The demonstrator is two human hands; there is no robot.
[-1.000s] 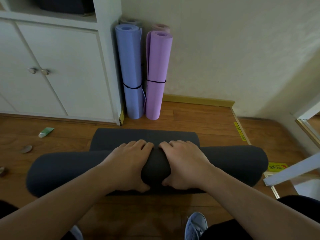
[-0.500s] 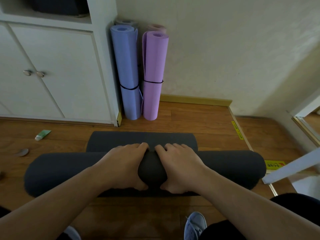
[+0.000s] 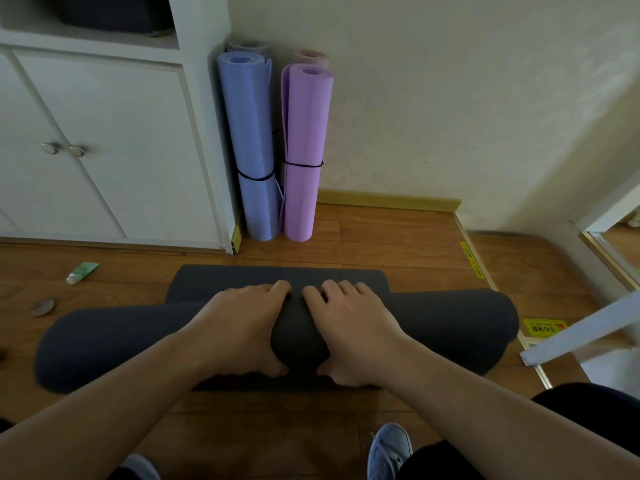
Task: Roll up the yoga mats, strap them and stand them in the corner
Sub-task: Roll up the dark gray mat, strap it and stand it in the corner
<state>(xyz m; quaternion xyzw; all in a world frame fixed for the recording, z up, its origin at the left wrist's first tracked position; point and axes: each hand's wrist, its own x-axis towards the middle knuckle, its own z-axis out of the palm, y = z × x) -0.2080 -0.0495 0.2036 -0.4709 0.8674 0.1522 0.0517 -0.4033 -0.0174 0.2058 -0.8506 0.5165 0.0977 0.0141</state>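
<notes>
Both hands press down on the dark mat (image 3: 104, 337), side by side at the middle of the roll. The left hand (image 3: 239, 327) and the right hand (image 3: 353, 330) curl over it, fingers spread in front, thumbs tucked behind. The roll lies across the wood floor (image 3: 398, 244), with a short flat piece past the fingers.

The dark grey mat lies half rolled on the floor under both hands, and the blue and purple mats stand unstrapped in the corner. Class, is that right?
Not quite. The head view shows the blue mat and purple mat each bound by a black strap. The rest holds.
</notes>
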